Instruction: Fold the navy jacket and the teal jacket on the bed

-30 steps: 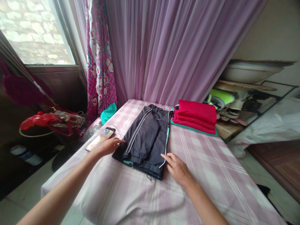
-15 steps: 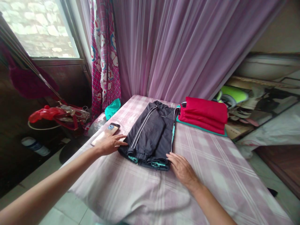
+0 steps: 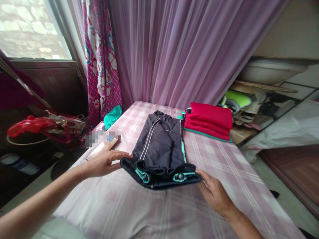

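Note:
A dark jacket (image 3: 161, 142) with white piping and teal lining lies folded lengthwise on the plaid-covered table (image 3: 219, 186). Its near hem is lifted off the cloth and held wide between both hands. My left hand (image 3: 106, 162) pinches the left corner of the hem, fingers closed. At the right corner, my right hand (image 3: 215, 189) grips the hem between thumb and fingers. Two teal-edged cuffs or tabs with dark round fasteners show inside the near end.
A folded red garment (image 3: 209, 119) rests on teal cloth at the back right. A phone (image 3: 112, 142) lies by the left edge, beside a teal cloth (image 3: 112, 117). Purple curtains (image 3: 174, 49) hang behind; a loaded shelf (image 3: 264, 89) stands right.
Both hands have closed on the jacket's near hem and raised it, spreading it wider. The right hand has moved to the right. The camera view has shifted slightly.

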Tool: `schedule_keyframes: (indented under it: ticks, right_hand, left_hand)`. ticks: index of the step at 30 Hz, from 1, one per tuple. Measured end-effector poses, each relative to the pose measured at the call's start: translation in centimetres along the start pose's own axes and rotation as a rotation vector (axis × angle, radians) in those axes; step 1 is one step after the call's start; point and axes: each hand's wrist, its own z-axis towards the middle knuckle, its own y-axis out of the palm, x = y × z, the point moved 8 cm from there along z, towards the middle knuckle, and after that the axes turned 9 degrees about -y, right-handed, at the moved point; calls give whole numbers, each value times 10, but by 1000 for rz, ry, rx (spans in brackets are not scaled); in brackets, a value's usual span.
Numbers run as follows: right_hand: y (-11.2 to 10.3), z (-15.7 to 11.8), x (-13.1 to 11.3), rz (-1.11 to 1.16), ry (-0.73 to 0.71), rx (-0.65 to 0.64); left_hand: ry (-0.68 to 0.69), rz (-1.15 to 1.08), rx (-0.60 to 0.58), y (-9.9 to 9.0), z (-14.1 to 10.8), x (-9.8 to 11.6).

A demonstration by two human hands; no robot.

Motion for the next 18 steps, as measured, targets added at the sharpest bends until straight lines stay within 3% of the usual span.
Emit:
schedule_keyframes:
  ticks: [3,6,8,9,12,15,18]
  right_hand:
    - [-11,36,13,-17,114,71]
    - [-7,88,38,-171,272,117]
    - [9,114,63,-320,476,26]
    - [18,122,74,-377,575,-30]
    - [44,133,94,-408,685,-106]
    - [57,129,105,-410,702,-118]
    - [56,123,112,-412,693,-103]
  left_hand:
    - [-1,-42,148,-25,35,15]
    - [32,-68,322,-46,90,29]
    - [-143,-22,441,-52,127,19]
    - [-197,-3,475,-50,142,13]
    - [-317,13,527,-35,170,-7]
    - [-366,-6,540,-18,174,-26]
    - [-345,-27,542,-14,169,-31]
